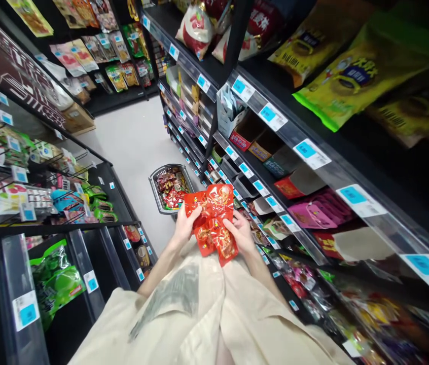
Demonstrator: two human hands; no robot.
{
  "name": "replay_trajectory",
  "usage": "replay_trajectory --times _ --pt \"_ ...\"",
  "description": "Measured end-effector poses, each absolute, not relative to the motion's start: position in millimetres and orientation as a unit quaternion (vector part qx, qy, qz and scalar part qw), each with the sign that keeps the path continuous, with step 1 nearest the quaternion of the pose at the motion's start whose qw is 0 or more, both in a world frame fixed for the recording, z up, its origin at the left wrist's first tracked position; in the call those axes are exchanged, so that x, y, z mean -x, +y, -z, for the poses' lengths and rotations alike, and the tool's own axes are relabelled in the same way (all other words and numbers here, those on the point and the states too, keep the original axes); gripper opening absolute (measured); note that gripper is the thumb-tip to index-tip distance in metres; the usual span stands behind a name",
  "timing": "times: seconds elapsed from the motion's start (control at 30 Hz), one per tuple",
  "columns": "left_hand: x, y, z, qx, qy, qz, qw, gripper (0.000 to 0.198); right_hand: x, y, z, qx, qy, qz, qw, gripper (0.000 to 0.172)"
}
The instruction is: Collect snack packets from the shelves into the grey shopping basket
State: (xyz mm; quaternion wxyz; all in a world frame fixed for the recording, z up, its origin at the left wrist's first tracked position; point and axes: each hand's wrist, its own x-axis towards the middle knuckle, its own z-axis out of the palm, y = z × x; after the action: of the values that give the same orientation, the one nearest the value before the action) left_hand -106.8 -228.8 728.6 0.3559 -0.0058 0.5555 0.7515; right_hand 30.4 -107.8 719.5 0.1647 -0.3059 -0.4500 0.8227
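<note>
Several red snack packets (220, 203) are fanned out in front of my body, with pictures of food on their shiny fronts. My left hand (187, 223) grips them at the left side, thumb on top. On the right side my right hand (240, 230) pinches them, its thumb over the lower packets. Beyond them a dark shopping basket (156, 195) stands on the floor, holding a heap of small wrapped snacks. The packets overlap the basket's near right corner in the view, but I hold them above and apart from it.
Shelving with price tags (312, 153) runs close along my right, stocked with yellow snack bags (355, 76) and small boxes. At left stands a rack with a green bag (60, 279). The grey floor (123, 137) of the aisle leads to a back shelf.
</note>
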Motion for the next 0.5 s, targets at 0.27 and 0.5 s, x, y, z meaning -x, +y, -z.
replay_trajectory --times 0.27,0.5 --pt "117.0 -224.9 -710.0 0.021 0.562 -0.764 0.315 0.059 -52.0 -87.0 -709.3 0.331 -0.395 -0.827 0.223 0.044" --pt "109.1 -217.3 -708.9 -0.020 0.549 -0.763 0.341 0.060 -28.5 -101.5 -728.2 0.308 -0.494 -0.805 0.115 0.040"
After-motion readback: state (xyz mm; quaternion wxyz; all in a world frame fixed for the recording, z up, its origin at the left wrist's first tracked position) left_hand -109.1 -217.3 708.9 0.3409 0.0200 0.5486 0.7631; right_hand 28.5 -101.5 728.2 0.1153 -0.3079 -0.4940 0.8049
